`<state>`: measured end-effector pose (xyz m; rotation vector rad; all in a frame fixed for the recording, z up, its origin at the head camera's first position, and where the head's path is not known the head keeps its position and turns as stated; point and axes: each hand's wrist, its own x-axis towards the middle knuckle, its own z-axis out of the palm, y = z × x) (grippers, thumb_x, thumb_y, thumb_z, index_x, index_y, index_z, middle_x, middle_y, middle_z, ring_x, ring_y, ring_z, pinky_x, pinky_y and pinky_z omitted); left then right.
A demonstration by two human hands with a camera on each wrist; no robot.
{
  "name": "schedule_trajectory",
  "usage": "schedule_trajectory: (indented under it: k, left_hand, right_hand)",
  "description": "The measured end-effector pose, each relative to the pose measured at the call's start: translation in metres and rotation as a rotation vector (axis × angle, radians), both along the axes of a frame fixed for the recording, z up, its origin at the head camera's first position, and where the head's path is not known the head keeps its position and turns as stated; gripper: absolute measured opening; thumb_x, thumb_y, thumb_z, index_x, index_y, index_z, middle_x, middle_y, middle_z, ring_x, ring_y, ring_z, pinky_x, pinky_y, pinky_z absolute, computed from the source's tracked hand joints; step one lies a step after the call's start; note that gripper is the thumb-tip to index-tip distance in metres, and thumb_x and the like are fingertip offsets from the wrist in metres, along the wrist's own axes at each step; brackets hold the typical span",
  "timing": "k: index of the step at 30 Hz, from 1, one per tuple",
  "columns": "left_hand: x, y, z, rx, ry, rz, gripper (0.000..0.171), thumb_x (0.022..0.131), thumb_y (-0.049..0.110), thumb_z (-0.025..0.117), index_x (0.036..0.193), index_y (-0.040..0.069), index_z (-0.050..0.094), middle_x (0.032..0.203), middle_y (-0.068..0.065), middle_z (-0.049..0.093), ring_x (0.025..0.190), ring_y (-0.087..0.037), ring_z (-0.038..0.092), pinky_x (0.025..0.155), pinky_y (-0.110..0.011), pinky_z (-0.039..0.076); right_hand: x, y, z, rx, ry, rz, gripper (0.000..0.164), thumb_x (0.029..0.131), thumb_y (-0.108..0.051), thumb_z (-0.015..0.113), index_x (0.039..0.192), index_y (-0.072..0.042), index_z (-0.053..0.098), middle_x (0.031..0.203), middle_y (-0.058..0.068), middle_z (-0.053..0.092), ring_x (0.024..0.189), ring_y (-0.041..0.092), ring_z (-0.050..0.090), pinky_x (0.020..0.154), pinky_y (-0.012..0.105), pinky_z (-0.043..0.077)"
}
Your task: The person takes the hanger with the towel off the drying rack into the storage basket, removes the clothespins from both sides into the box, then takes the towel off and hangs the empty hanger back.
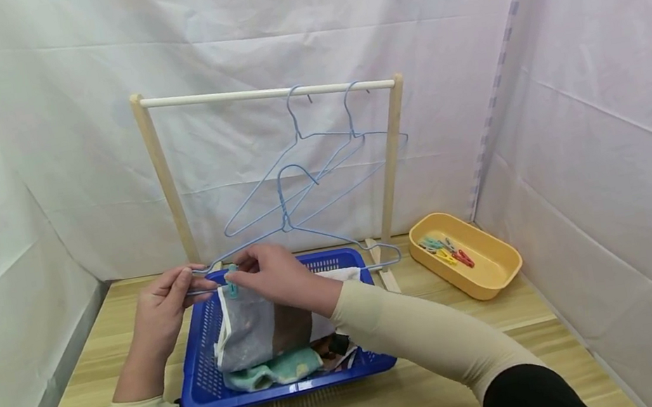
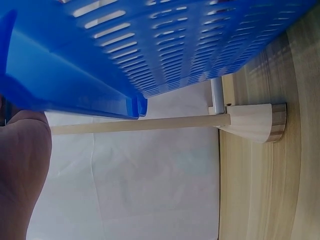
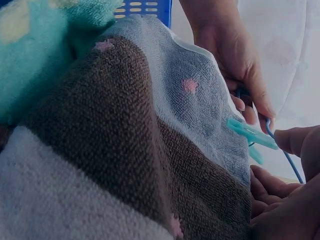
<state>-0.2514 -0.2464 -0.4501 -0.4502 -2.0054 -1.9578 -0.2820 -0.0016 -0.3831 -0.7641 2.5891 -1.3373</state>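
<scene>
My left hand grips the left end of a blue wire hanger held over the blue basket. A grey, brown and white towel with small pink stars hangs from its lower bar. At the towel's upper left corner a teal clothespin sits over the cloth and the bar. My right hand pinches this clothespin, thumb at its outer end and the other fingers partly hidden behind. In the left wrist view only part of the left hand shows, beside the basket wall.
Below the towel, the blue basket holds a teal cloth and other fabric. Behind it stands a wooden rack with two blue hangers on its white rail. A yellow tub with several coloured clothespins stands at right.
</scene>
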Motion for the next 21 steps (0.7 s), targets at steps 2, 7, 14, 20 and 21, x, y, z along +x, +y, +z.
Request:
schedule_trajectory:
  k: [2, 7, 14, 20, 21]
  left_hand:
    - [-0.0001, 0.0003, 0.0001, -0.004, 0.0, 0.001, 0.034, 0.119, 0.016, 0.053, 0.13, -0.011, 0.07, 0.101, -0.001, 0.084, 0.097, -0.011, 0.081, 0.086, -0.026, 0.067]
    - [-0.0001, 0.0007, 0.0008, -0.021, -0.004, 0.009, 0.035, 0.119, 0.016, 0.053, 0.13, -0.012, 0.069, 0.101, -0.001, 0.083, 0.097, -0.011, 0.081, 0.086, -0.026, 0.067]
    - [-0.0001, 0.0005, 0.0011, -0.029, -0.004, 0.017, 0.035, 0.119, 0.017, 0.053, 0.13, -0.013, 0.069, 0.101, -0.002, 0.083, 0.095, -0.011, 0.081, 0.085, -0.026, 0.067]
    - [-0.0006, 0.0004, 0.0007, -0.033, -0.013, 0.022, 0.035, 0.119, 0.018, 0.054, 0.131, -0.011, 0.069, 0.1, -0.003, 0.083, 0.095, -0.011, 0.081, 0.085, -0.026, 0.067]
    - [-0.0007, 0.0004, 0.0006, -0.035, -0.016, 0.024, 0.035, 0.119, 0.019, 0.054, 0.131, -0.011, 0.07, 0.1, -0.003, 0.083, 0.096, -0.011, 0.081, 0.085, -0.026, 0.067]
  right_hand:
    - [-0.0017, -0.0024, -0.0011, -0.015, -0.006, -0.013, 0.039, 0.107, -0.037, 0.077, 0.133, -0.008, 0.076, 0.112, -0.005, 0.077, 0.096, 0.003, 0.069, 0.08, 0.022, 0.062]
    - [-0.005, -0.0049, -0.0035, -0.032, -0.004, -0.021, 0.031, 0.106, -0.032, 0.08, 0.126, -0.009, 0.079, 0.105, -0.007, 0.077, 0.091, 0.003, 0.069, 0.076, 0.02, 0.061]
    - [-0.0058, -0.0046, -0.0021, -0.058, -0.002, 0.007, 0.025, 0.104, -0.029, 0.083, 0.118, -0.009, 0.081, 0.096, -0.01, 0.076, 0.086, 0.004, 0.07, 0.072, 0.021, 0.061]
    - [-0.0044, -0.003, -0.0021, -0.082, 0.026, 0.021, 0.016, 0.104, -0.024, 0.083, 0.113, -0.011, 0.083, 0.093, -0.012, 0.075, 0.083, 0.005, 0.069, 0.07, 0.021, 0.06]
    - [-0.004, -0.0026, -0.0023, -0.085, 0.033, 0.022, 0.015, 0.104, -0.024, 0.083, 0.112, -0.011, 0.083, 0.093, -0.013, 0.075, 0.083, 0.005, 0.069, 0.07, 0.021, 0.06]
